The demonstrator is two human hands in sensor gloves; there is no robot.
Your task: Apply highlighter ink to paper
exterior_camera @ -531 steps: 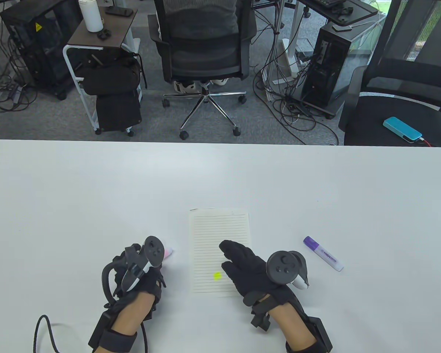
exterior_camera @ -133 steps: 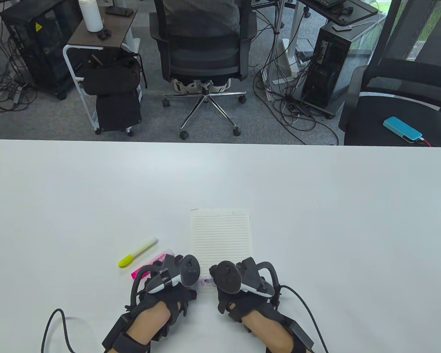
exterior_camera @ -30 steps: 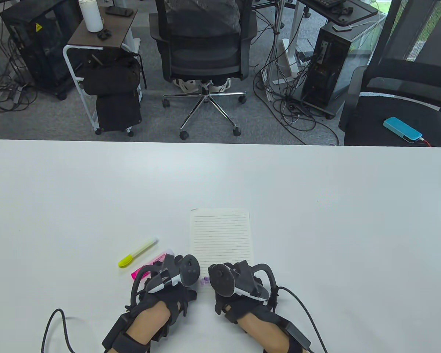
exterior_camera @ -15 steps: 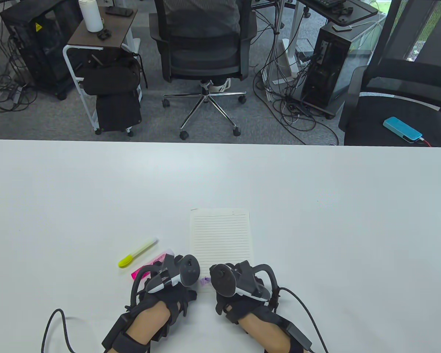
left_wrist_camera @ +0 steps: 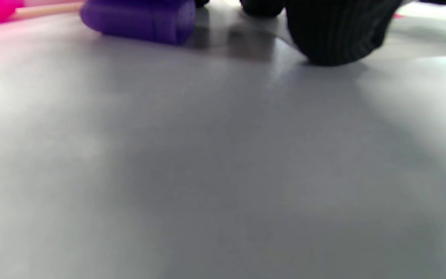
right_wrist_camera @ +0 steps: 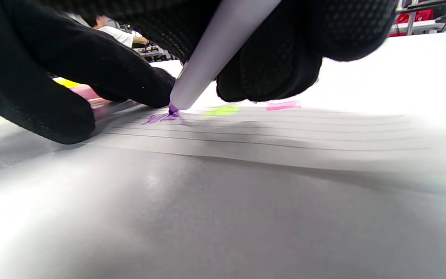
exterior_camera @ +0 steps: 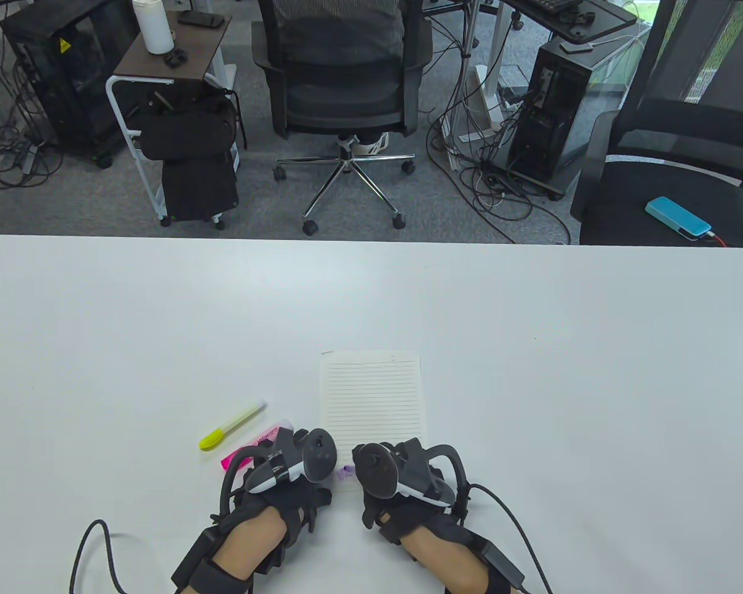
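Purple highlighter (right_wrist_camera: 207, 58) | right hand (exterior_camera: 402, 489) still pinches it, tip on paper (exterior_camera: 371, 396) | left hand (exterior_camera: 285, 482) unclear, unmoved

Grey carpet (exterior_camera: 86, 204), seemingly office chairs (exterior_camera: 340, 80).

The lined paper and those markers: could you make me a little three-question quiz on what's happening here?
1. True or false: the purple highlighter tip touches the paper.
2. Which hand grips it? A) left hand B) right hand
3. Fill in: besides the purple mark, the sheet shows a pink mark and a ____ mark.

Key: 1 true; 2 B; 3 yellow.
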